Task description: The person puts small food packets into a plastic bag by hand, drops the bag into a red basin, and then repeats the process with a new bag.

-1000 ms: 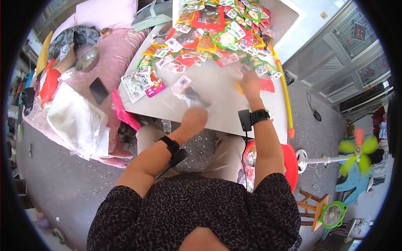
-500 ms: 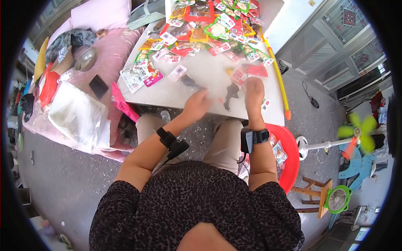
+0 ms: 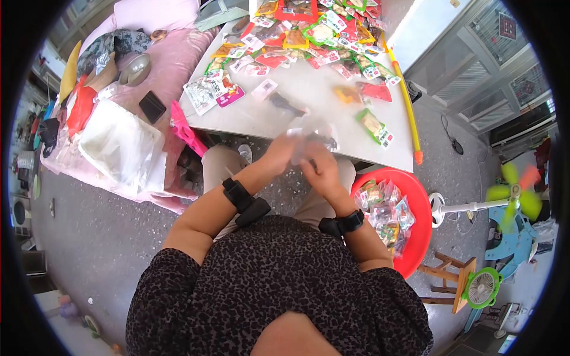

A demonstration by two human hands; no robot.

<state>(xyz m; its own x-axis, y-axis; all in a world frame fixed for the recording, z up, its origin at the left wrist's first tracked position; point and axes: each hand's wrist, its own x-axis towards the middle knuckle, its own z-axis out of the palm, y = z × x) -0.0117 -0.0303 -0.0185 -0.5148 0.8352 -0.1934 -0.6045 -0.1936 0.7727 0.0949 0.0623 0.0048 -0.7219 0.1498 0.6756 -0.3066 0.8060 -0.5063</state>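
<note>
My left hand [image 3: 285,153] and my right hand [image 3: 322,168] are close together at the table's near edge. Between them is a clear plastic bag [image 3: 313,132], smeared by motion, with something dark and white showing in or behind it. Fingers of both hands are closed at the bag's lower part. Just beyond lies a dark narrow packet [image 3: 286,105], with a pale label-like packet [image 3: 264,89] beside it. A green packet [image 3: 373,126] lies to the right. Farther back are a yellow packet [image 3: 347,94] and a red packet [image 3: 374,91].
Many colourful food packets [image 3: 320,32] are heaped at the table's [image 3: 237,121] far end. A yellow pole [image 3: 407,110] runs along its right edge. Below right stands a red basin [image 3: 423,222] holding bagged packets. A fan [image 3: 513,197] and a pink bed [image 3: 172,65] flank the table.
My right hand has moved left and toward me, meeting my left hand at the clear bag. The dark item near it has left its spot on the table. The green packet is uncovered.
</note>
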